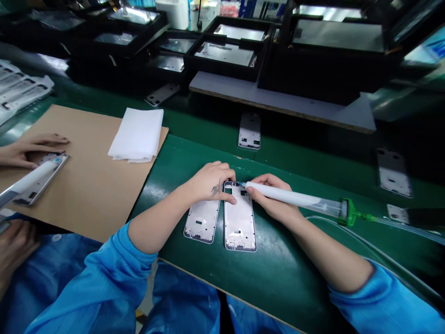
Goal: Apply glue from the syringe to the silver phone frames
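Note:
My left hand point(212, 182) lies across the top end of a white-backed metal phone mid-frame point(239, 220), its fingers gripping the frame's upper edge. My right hand point(271, 197) is closed around a white dispensing syringe point(281, 195), whose fine tip touches the frame's top end near my left fingers. A clear tube runs from a green fitting point(347, 212) at the syringe's rear. Just left of the held frame, a second phone mid-frame point(202, 221) lies flat on the green bench point(285, 273), under my left wrist and apart from my hands.
A co-worker's hand point(31, 150) steadies a phone frame point(41, 178) on a brown cardboard sheet point(73, 171), with a folded white cloth point(137, 134) nearby. More frames point(249, 131) lie on a green belt point(208, 123). Black trays of glass panels point(224, 53) stand beyond.

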### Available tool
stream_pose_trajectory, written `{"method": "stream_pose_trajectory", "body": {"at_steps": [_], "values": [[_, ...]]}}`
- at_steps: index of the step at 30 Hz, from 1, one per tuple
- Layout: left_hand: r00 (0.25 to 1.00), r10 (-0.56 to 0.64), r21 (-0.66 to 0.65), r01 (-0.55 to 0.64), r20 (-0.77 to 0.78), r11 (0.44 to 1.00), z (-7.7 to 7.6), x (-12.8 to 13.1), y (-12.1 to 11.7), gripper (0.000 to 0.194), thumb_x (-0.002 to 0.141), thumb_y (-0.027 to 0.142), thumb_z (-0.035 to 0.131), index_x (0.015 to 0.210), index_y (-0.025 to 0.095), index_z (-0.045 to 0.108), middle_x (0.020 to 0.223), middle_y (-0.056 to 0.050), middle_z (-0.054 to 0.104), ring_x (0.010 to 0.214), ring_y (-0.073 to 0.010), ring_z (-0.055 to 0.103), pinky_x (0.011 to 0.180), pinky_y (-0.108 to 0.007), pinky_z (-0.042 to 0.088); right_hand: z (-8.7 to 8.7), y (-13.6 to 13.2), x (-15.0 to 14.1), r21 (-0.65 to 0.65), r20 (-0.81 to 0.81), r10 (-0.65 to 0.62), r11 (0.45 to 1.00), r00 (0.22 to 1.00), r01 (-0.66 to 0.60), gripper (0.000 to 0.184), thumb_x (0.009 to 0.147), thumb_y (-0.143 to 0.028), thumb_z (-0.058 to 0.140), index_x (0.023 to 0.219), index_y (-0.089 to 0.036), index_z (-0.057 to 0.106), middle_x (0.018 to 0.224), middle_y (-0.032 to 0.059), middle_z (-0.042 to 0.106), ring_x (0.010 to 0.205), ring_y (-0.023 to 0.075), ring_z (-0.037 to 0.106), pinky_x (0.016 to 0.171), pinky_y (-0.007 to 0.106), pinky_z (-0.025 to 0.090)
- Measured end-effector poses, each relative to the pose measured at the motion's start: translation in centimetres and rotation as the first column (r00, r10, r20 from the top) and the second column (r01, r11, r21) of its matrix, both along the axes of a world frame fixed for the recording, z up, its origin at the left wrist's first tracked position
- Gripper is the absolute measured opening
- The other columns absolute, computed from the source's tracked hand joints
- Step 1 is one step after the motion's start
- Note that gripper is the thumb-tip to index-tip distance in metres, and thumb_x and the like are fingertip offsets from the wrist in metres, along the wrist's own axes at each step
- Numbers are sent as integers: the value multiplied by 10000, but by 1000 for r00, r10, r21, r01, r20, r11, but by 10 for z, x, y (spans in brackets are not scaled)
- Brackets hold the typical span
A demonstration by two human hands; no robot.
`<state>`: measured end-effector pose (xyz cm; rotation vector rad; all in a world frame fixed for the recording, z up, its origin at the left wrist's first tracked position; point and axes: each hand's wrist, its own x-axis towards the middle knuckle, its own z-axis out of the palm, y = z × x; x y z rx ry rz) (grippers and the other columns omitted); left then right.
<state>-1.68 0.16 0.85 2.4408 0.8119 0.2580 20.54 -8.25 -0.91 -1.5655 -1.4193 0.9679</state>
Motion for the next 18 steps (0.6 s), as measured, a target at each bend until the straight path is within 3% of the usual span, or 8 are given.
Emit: {"method": "stream_pose_trajectory", "body": {"at_steps": [18], "values": [[1000, -2, -1, 2, 27, 1000, -2, -1, 0, 561, 779, 724, 725, 988, 204, 690, 933, -44, 644, 918, -235, 580, 854, -372, 417, -6, 1, 8, 4, 12, 16, 1000, 1000, -16, 317, 810, -562, 777, 828, -274, 644, 739, 43, 726, 609, 227, 676, 545, 347, 528]]}}
